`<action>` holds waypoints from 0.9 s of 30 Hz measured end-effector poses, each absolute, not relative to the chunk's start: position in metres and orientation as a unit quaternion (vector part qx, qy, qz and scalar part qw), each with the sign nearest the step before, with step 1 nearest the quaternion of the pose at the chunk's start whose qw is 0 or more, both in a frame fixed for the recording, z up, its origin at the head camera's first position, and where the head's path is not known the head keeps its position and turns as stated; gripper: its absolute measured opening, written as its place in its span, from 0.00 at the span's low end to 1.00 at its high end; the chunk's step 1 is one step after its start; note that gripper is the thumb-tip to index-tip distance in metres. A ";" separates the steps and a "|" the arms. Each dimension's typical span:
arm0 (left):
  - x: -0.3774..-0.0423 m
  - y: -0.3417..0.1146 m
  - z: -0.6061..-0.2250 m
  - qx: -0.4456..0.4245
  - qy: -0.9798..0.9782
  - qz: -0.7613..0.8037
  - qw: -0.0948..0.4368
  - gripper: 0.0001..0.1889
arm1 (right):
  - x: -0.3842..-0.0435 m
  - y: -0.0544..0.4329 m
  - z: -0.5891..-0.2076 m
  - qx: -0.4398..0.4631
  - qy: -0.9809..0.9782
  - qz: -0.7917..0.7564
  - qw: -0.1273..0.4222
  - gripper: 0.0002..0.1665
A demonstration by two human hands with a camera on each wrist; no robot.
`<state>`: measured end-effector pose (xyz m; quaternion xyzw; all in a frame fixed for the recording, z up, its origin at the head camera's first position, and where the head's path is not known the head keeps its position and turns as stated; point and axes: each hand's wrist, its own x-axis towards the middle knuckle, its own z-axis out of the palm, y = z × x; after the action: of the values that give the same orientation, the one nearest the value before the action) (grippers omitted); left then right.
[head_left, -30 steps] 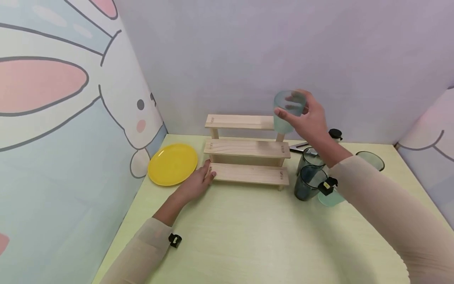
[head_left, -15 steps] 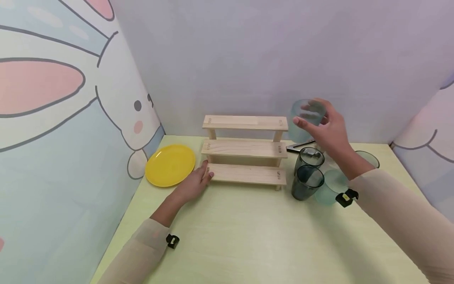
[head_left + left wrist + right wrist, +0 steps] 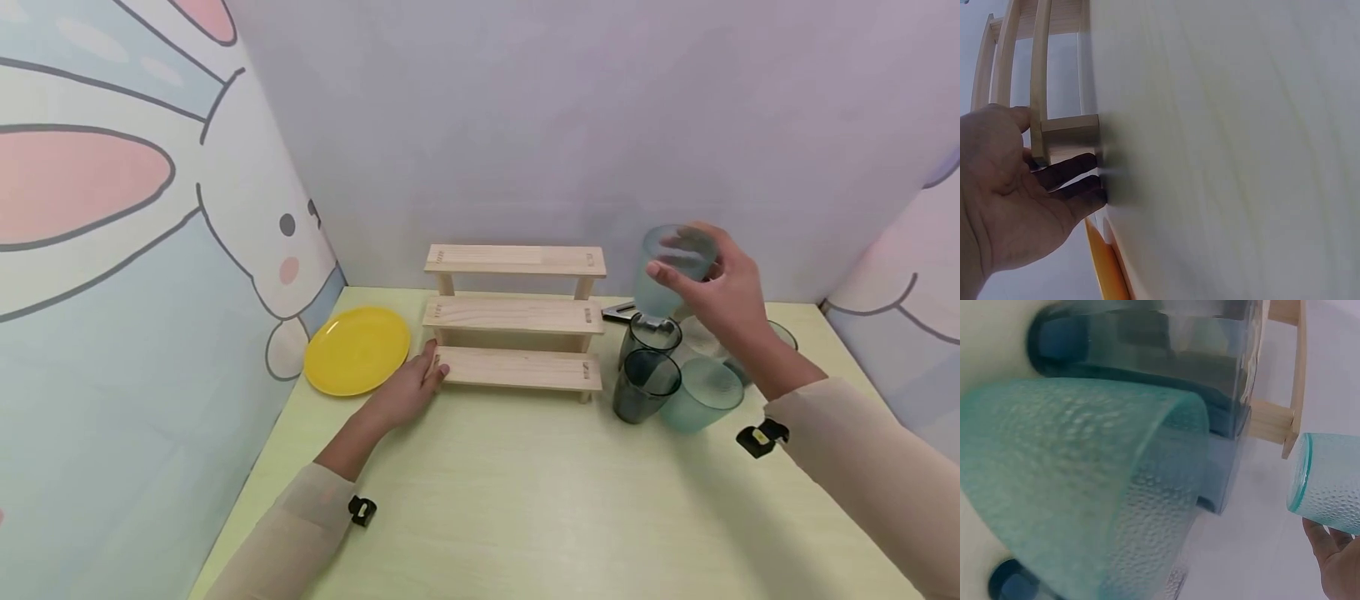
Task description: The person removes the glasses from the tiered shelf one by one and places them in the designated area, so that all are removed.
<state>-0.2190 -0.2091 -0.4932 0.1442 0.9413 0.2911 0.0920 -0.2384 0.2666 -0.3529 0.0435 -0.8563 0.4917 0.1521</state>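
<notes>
My right hand (image 3: 727,292) holds a frosted pale teal tumbler (image 3: 660,292) in the air, thumb on one side and fingers round the other. It hovers behind and above the dark glasses, right of a three-tier wooden display stand (image 3: 517,315). The tumbler (image 3: 1332,481) shows a dimpled wall in the right wrist view. My left hand (image 3: 405,392) grips the left end of the stand's lowest tier. In the left wrist view, that hand (image 3: 1016,194) has its thumb over the board and its fingers below it, close to the table.
Two dark grey glasses (image 3: 636,400) stand right of the stand, beside a green textured tumbler (image 3: 693,404). More glassware (image 3: 786,333) lies partly behind my right forearm. A black-and-silver item (image 3: 618,312) lies near the back wall. At left is a yellow plate (image 3: 356,350).
My right hand has carried the teal tumbler rightward and lower, away from the stand's top tier. The left hand keeps its grip on the stand.
</notes>
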 end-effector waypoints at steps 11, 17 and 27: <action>-0.221 -0.210 -0.490 0.155 0.944 0.277 0.092 0.43 | -0.221 0.286 -0.361 0.026 -0.862 0.482 0.154 0.41; -0.221 -0.209 -0.490 0.157 0.945 0.271 0.096 0.43 | -0.211 0.297 -0.365 0.016 -0.868 0.471 0.157 0.41; -0.236 -0.221 -0.516 0.189 0.938 0.280 0.071 0.47 | -0.195 0.317 -0.373 -0.024 -0.880 0.450 0.149 0.43</action>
<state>-0.2361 -0.2206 -0.5162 0.1890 0.9384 0.2804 0.0710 -0.1947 0.3166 -0.3727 -0.0235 -0.8803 0.4498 0.1489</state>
